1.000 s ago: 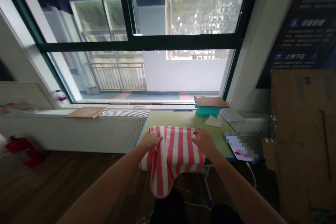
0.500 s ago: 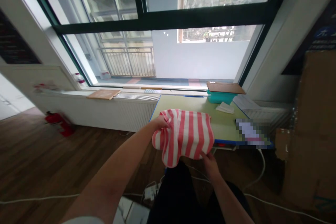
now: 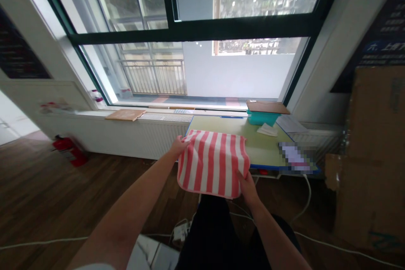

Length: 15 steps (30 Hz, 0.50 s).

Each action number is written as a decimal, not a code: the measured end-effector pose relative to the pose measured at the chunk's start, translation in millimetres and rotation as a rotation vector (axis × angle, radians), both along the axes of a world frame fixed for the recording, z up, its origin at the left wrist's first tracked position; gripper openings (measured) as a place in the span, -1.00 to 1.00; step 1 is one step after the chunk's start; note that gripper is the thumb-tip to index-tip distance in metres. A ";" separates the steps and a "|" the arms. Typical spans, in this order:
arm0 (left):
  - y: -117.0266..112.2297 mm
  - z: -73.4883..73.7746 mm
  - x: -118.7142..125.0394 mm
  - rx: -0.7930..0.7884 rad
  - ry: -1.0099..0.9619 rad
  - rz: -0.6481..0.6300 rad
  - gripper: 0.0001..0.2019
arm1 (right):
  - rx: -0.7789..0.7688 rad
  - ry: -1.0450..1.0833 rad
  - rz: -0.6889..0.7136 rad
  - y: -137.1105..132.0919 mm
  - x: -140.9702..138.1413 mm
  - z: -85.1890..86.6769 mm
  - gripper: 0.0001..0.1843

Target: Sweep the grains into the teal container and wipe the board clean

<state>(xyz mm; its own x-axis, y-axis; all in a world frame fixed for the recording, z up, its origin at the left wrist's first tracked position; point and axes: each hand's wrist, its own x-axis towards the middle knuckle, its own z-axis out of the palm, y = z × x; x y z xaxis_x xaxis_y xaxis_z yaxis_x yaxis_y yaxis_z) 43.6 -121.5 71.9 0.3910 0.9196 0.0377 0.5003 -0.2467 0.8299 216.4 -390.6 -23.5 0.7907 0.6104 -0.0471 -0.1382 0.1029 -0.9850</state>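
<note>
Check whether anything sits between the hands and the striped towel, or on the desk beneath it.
Nothing visible does. The left hand and right hand both grip the striped towel directly, and the green desk beside it shows bare.

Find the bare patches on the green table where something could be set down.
Bare green table lies between the striped cloth and the teal box. Crowded: far right corner with box and white papers; cloth covers the near left.

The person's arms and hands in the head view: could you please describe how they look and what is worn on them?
Both forearms are bare, with no watch, bracelet or glove visible. The left hand and the right hand show no rings that can be made out. A pale, whitish short sleeve edge shows at the bottom of the left arm; the right arm's upper part is out of frame.
</note>
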 end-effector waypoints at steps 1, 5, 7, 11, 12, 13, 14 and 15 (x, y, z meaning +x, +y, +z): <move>-4.7 -6.9 -4.8 0.000 0.038 -0.007 -0.35 | -0.019 -0.011 -0.015 0.4 0.4 -2.9 -0.38; -15.2 -22.5 -19.8 0.009 0.134 -0.070 -0.46 | -0.089 -0.078 -0.099 1.9 3.0 -8.6 -0.39; -13.5 -22.2 -24.0 0.042 0.190 -0.057 -0.48 | -0.085 -0.115 -0.127 4.8 3.8 -5.7 -0.37; -3.4 -14.1 -28.6 0.085 0.318 -0.053 -0.50 | -0.019 -0.083 -0.090 11.8 6.3 0.2 -0.35; -2.1 -11.5 -28.9 0.084 0.350 -0.056 -0.51 | -0.015 -0.051 -0.073 12.6 7.5 0.1 -0.37; -2.3 -8.7 -28.4 0.087 0.380 -0.054 -0.51 | -0.027 -0.027 -0.058 12.7 8.8 -0.4 -0.39; -4.4 -5.7 -26.8 0.113 0.395 -0.040 -0.51 | -0.050 -0.015 -0.049 12.0 10.0 -0.9 -0.42; -8.8 -2.4 -23.9 0.169 0.387 -0.022 -0.51 | -0.077 -0.013 -0.049 10.5 11.0 -0.8 -0.44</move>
<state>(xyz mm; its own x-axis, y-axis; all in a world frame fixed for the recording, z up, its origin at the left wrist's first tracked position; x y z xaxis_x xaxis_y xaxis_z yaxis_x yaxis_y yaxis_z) 19.8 -130.3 69.5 0.4252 0.9045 0.0339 0.7604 -0.3773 0.5287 227.4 -380.0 -24.3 0.8203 0.5660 -0.0822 -0.1223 0.0333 -0.9919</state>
